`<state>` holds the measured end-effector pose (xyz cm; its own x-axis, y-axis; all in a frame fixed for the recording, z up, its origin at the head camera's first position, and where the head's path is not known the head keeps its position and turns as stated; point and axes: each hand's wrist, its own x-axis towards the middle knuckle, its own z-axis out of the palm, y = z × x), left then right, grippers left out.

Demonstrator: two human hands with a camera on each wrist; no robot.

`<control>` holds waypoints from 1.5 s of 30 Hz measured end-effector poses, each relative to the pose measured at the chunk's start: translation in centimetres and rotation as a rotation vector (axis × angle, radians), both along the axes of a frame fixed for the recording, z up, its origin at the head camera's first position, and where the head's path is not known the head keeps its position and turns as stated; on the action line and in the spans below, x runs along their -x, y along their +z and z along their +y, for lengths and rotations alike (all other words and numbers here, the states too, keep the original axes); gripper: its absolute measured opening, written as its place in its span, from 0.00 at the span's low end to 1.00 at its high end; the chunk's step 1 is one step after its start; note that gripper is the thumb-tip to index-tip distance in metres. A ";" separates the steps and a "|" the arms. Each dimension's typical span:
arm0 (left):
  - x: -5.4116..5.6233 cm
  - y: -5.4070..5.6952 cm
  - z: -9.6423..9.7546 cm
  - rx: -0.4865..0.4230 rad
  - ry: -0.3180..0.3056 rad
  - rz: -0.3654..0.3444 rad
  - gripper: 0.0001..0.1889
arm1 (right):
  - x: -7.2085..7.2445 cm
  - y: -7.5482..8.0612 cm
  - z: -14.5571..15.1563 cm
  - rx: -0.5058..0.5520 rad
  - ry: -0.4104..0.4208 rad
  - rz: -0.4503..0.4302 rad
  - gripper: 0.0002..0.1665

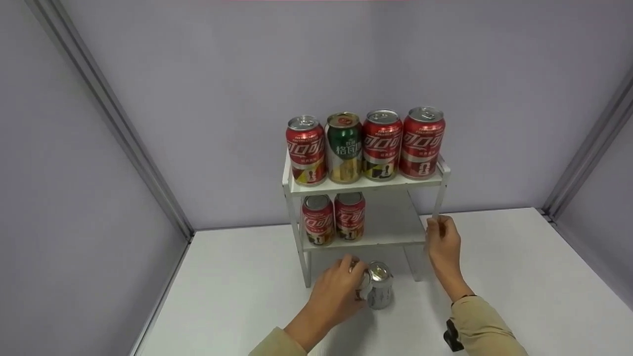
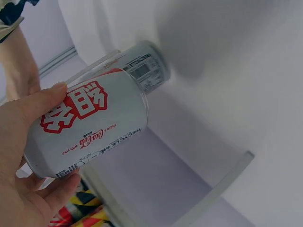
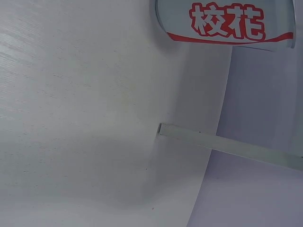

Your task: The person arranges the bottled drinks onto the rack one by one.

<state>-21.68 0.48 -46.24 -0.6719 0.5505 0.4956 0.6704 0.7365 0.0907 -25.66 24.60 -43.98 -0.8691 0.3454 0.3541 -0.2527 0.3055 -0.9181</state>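
Observation:
My left hand (image 1: 336,290) grips a silver can (image 2: 97,125) with red characters and a small Coca-Cola logo, fingers and thumb curled round its side. In the left wrist view the can is tilted. Close beside it, a second silver can (image 1: 380,291) stands upright on the table in front of the white two-tier rack (image 1: 366,187). At the rack's right side, my right hand (image 1: 443,244) holds the front upright with curled fingers. That hand is outside the right wrist view, which shows a rack leg (image 3: 189,135) and a silver can (image 3: 227,21) with red lettering.
On the top shelf stand several cans in a row: red Coca-Cola cans (image 1: 306,153) and one green-and-gold can (image 1: 344,151). Two red cans (image 1: 319,222) occupy the left part of the lower shelf. Grey panels (image 1: 237,99) enclose the white table (image 1: 227,291) behind and at the sides.

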 end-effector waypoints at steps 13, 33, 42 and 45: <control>0.6 4.0 0.9 -0.069 -0.025 0.141 0.34 | 0.1 0.0 0.0 0.037 0.015 0.006 0.10; 4.3 6.3 5.4 -0.097 0.047 0.154 0.33 | 0.7 -1.0 0.4 -0.020 -0.023 -0.011 0.14; 5.3 6.5 6.4 -0.032 0.082 0.197 0.30 | 2.3 -3.6 1.6 0.018 0.019 0.033 0.16; 5.8 6.7 6.4 -0.028 0.083 0.169 0.31 | 2.2 -3.5 1.6 0.002 0.015 0.032 0.16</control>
<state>-27.49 6.85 -39.59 -0.6202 0.4813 0.6195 0.6148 0.7887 0.0027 -27.90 26.20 -47.50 -0.8624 0.3336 0.3808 -0.2863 0.2992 -0.9102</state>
